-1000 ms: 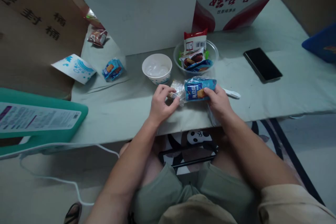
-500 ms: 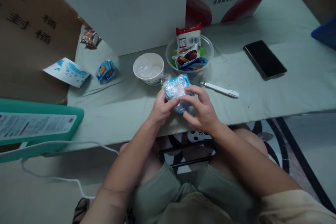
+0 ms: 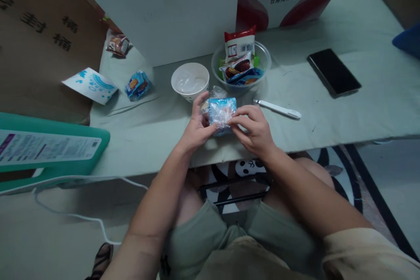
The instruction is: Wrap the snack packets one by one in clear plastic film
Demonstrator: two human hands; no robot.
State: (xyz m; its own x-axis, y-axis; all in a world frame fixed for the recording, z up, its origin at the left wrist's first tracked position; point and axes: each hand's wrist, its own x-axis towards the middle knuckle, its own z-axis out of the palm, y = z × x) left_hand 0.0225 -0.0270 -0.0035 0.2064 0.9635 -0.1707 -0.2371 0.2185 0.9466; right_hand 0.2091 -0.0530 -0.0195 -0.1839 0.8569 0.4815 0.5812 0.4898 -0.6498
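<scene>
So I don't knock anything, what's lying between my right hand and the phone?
In the head view, a slim white tool lies on the cloth between your right hand and the phone.

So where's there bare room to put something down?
Right side: bare cloth between the phone, white-handled tool and front table edge. Left: between the green container and your left hand. It's crowded in the middle, where the paper cup, snack bowl and held blue packet cluster.
</scene>
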